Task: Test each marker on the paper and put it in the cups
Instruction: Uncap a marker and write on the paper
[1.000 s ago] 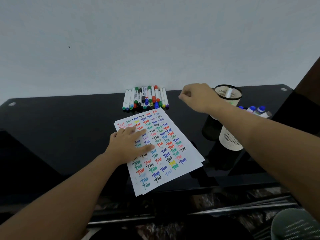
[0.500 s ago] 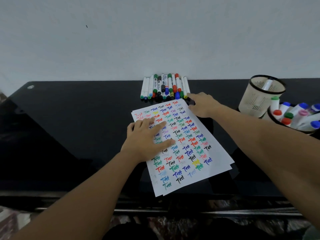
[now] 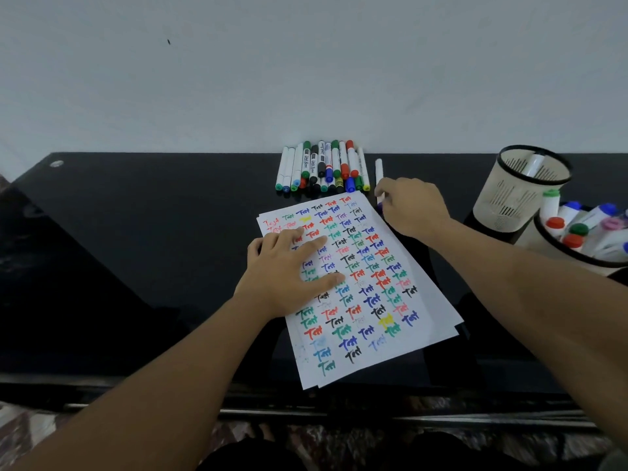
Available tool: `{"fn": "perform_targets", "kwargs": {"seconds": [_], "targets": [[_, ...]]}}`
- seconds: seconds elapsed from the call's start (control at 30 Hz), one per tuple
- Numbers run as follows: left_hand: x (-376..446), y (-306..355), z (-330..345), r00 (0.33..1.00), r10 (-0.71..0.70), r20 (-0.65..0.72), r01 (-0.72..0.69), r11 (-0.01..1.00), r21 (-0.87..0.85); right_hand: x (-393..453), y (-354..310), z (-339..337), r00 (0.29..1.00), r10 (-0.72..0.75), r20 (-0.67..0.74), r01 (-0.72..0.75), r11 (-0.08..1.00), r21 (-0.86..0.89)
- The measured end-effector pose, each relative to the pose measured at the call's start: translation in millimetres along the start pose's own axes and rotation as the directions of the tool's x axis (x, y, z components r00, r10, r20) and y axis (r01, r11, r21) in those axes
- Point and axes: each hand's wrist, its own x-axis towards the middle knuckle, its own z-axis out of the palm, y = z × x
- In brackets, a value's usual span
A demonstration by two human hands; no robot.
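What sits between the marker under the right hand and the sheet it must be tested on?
Nothing visible. The right hand is on the lone white marker, just beside the test paper's top right corner; the left hand presses the sheet's left side only.

We note the paper (image 3: 373,300), a white sheet atop others, lying askew on the black table (image 3: 136,249), filled with rows of "Test" scribbles in red, green, blue, black and yellow. Just beyond its far edge lies a row of markers (image 3: 323,168), side by side, mostly white barrels with green, red, blue, black and yellow caps. One white marker (image 3: 379,171) lies apart, just right of the row, its near end under fingers. At right we see two pale mesh cups: the far cup (image 3: 516,192) holds one marker, the near cup (image 3: 557,246) is crowded with capped markers.
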Motion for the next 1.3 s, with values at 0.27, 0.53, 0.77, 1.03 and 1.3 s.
{"fn": "perform_targets", "kwargs": {"seconds": [0.27, 0.53, 0.77, 1.03, 1.3], "targets": [[0, 1, -1, 1.000, -0.006, 0.008, 0.006, 1.000, -0.009, 0, 13, -2, 0.996, -0.071, 0.055, 0.079, 0.985, -0.153], [0, 1, -1, 1.000, -0.006, 0.000, 0.006, 1.000, -0.014, 12, 12, -2, 0.958, -0.286, -0.016, 0.270, 0.921, -0.280], [0, 1, 0, 1.000, 0.003, -0.020, -0.003, 1.000, -0.021, -5, 11, -4, 0.973, -0.230, 0.005, 0.228, 0.961, -0.156], [-1, 0, 3, 0.989, 0.014, -0.147, -0.031, 0.993, -0.116, -37, -23, -4, 0.931, -0.356, 0.074, 0.357, 0.934, 0.007], [-4, -4, 12, 0.912, 0.141, -0.385, -0.182, 0.981, -0.070, -65, -54, 0, 0.890, -0.449, 0.076, 0.453, 0.891, -0.046]]}}
